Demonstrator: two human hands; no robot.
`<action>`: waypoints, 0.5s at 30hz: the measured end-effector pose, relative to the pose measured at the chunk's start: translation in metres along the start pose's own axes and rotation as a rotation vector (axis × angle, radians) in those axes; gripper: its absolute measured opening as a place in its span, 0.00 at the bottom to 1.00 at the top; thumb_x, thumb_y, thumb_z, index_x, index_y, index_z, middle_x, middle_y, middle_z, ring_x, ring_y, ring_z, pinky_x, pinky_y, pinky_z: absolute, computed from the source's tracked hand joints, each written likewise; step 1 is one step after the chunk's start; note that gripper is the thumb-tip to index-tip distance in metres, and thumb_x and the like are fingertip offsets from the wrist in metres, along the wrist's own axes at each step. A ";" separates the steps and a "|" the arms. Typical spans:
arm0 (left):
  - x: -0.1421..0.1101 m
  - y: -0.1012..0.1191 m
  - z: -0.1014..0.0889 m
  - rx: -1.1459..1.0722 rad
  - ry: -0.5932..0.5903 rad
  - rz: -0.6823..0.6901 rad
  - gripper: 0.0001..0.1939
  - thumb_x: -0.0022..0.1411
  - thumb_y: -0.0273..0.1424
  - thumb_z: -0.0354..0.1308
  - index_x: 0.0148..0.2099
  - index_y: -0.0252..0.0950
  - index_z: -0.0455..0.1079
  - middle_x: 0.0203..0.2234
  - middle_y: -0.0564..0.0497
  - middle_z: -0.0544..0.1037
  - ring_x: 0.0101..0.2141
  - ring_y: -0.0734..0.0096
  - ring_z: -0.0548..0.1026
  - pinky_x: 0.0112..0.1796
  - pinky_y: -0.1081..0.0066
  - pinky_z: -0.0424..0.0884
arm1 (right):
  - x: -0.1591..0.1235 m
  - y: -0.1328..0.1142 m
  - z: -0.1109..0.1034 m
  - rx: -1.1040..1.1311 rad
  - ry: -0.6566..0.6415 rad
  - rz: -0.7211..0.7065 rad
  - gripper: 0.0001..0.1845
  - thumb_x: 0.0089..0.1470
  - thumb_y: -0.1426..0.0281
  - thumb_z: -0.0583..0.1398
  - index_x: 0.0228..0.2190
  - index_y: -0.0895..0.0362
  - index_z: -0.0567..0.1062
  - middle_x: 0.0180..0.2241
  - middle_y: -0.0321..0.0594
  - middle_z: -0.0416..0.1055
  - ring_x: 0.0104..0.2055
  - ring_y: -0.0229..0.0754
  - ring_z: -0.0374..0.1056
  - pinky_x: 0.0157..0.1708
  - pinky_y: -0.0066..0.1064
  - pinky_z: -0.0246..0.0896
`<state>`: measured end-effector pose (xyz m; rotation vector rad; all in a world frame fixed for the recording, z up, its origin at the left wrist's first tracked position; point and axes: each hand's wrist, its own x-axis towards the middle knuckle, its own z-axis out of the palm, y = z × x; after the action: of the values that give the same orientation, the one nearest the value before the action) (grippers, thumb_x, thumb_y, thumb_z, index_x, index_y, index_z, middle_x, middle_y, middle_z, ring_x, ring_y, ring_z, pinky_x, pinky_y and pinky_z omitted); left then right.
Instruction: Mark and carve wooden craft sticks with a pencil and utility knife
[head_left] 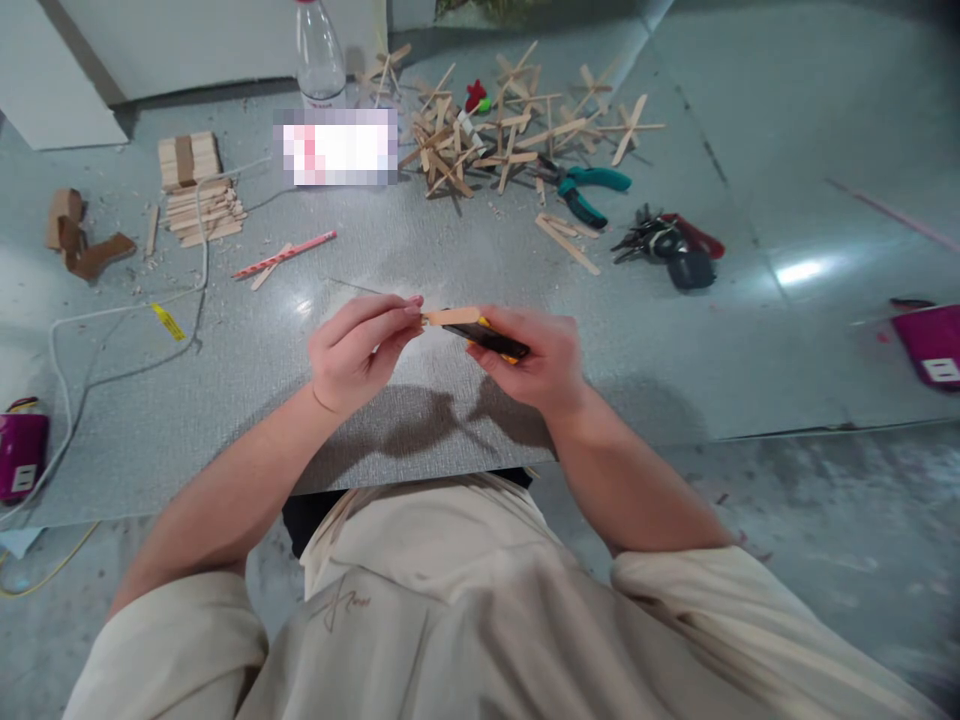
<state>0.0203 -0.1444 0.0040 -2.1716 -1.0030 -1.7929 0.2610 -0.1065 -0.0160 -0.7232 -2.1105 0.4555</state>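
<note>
Currently, the left hand (367, 350) is nearly closed, its fingertips pinching at one end of a flat wooden stick (454, 317). The right hand (536, 355) is closed around a black and yellow tool (495, 342), which looks like a cutter, and the stick's other end lies over it, by the right thumb. Both hands are above the near part of the table (420, 250). I cannot tell whether a blade is out. If it is, I think it could slip along the thin wood and reach the left fingertips, because they are so near. The stick could also split, if it is pressed unevenly. Farther out, the crossed-stick pieces (442, 150) lie crowded and overlapping, near the pliers (592, 180), so a careless reach could tangle or break them. On the left, a white cable (201, 230) crosses the stick pile (214, 212); pulling it could scatter the sticks.
</note>
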 end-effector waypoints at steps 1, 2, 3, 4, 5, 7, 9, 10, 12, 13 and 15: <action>0.000 0.000 0.000 0.001 -0.003 0.002 0.09 0.70 0.26 0.65 0.51 0.40 0.75 0.41 0.52 0.84 0.40 0.73 0.85 0.41 0.75 0.83 | 0.000 0.000 0.000 -0.006 -0.003 0.007 0.19 0.64 0.63 0.64 0.56 0.42 0.77 0.34 0.33 0.82 0.29 0.42 0.77 0.29 0.33 0.72; 0.000 0.000 -0.001 0.001 -0.009 0.003 0.09 0.70 0.26 0.65 0.51 0.40 0.75 0.41 0.52 0.84 0.40 0.73 0.85 0.41 0.75 0.83 | 0.000 0.001 0.000 -0.009 -0.005 0.011 0.18 0.64 0.62 0.64 0.55 0.42 0.77 0.34 0.33 0.82 0.29 0.42 0.77 0.29 0.33 0.72; 0.001 0.000 -0.001 0.000 -0.018 -0.003 0.08 0.71 0.26 0.64 0.51 0.40 0.75 0.42 0.51 0.84 0.41 0.73 0.85 0.41 0.74 0.83 | 0.000 0.000 0.000 -0.010 -0.007 0.018 0.18 0.64 0.62 0.63 0.55 0.42 0.77 0.34 0.34 0.82 0.29 0.42 0.77 0.29 0.33 0.72; 0.001 0.000 -0.001 -0.003 -0.026 -0.013 0.08 0.71 0.27 0.64 0.51 0.40 0.75 0.42 0.51 0.84 0.41 0.72 0.85 0.41 0.74 0.83 | 0.000 0.000 -0.001 -0.004 -0.013 0.028 0.18 0.64 0.62 0.63 0.55 0.42 0.78 0.34 0.34 0.82 0.29 0.43 0.77 0.29 0.34 0.73; 0.001 0.000 -0.002 -0.010 -0.033 -0.029 0.08 0.71 0.27 0.64 0.51 0.41 0.75 0.42 0.51 0.84 0.41 0.72 0.85 0.41 0.73 0.83 | 0.001 -0.001 -0.001 0.007 -0.019 0.037 0.18 0.64 0.62 0.64 0.55 0.43 0.78 0.34 0.34 0.82 0.30 0.43 0.77 0.30 0.34 0.73; -0.001 -0.001 -0.001 -0.050 -0.046 -0.091 0.08 0.72 0.28 0.64 0.51 0.42 0.75 0.42 0.51 0.84 0.41 0.73 0.85 0.41 0.74 0.83 | 0.002 -0.003 -0.003 0.037 -0.035 0.057 0.18 0.63 0.64 0.64 0.54 0.44 0.78 0.35 0.35 0.82 0.31 0.43 0.78 0.32 0.34 0.74; -0.005 -0.002 0.001 -0.134 -0.056 -0.214 0.07 0.73 0.30 0.62 0.52 0.43 0.76 0.41 0.52 0.84 0.40 0.73 0.85 0.39 0.75 0.83 | 0.003 -0.005 -0.003 0.060 -0.042 0.077 0.17 0.63 0.65 0.64 0.53 0.45 0.78 0.36 0.35 0.82 0.32 0.42 0.78 0.33 0.34 0.75; -0.007 -0.003 0.003 -0.187 -0.059 -0.293 0.08 0.73 0.32 0.62 0.53 0.43 0.76 0.41 0.52 0.84 0.39 0.73 0.85 0.38 0.75 0.83 | 0.003 -0.005 -0.003 0.072 -0.034 0.087 0.18 0.62 0.65 0.65 0.54 0.45 0.78 0.37 0.36 0.82 0.32 0.42 0.77 0.33 0.33 0.75; -0.010 -0.003 0.006 -0.294 -0.045 -0.450 0.09 0.74 0.35 0.62 0.54 0.43 0.75 0.40 0.52 0.84 0.38 0.73 0.86 0.37 0.76 0.83 | 0.001 -0.003 0.000 0.124 -0.009 0.118 0.22 0.62 0.65 0.66 0.57 0.44 0.75 0.40 0.36 0.82 0.32 0.41 0.77 0.34 0.33 0.75; -0.011 -0.003 0.007 -0.335 -0.032 -0.516 0.11 0.73 0.37 0.63 0.54 0.43 0.75 0.40 0.53 0.84 0.37 0.73 0.86 0.36 0.77 0.83 | 0.000 -0.002 0.002 0.175 0.001 0.134 0.25 0.62 0.65 0.66 0.60 0.43 0.72 0.41 0.36 0.81 0.33 0.41 0.76 0.34 0.32 0.75; -0.013 -0.003 0.008 -0.385 -0.011 -0.613 0.14 0.71 0.41 0.65 0.54 0.42 0.74 0.39 0.53 0.84 0.37 0.71 0.87 0.34 0.78 0.82 | -0.003 0.001 0.006 0.321 0.002 0.158 0.30 0.64 0.64 0.64 0.64 0.41 0.64 0.42 0.36 0.80 0.32 0.39 0.75 0.32 0.31 0.75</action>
<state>0.0245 -0.1426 -0.0107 -2.2323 -1.5687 -2.4076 0.2578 -0.1079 -0.0217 -0.7022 -1.9237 0.8569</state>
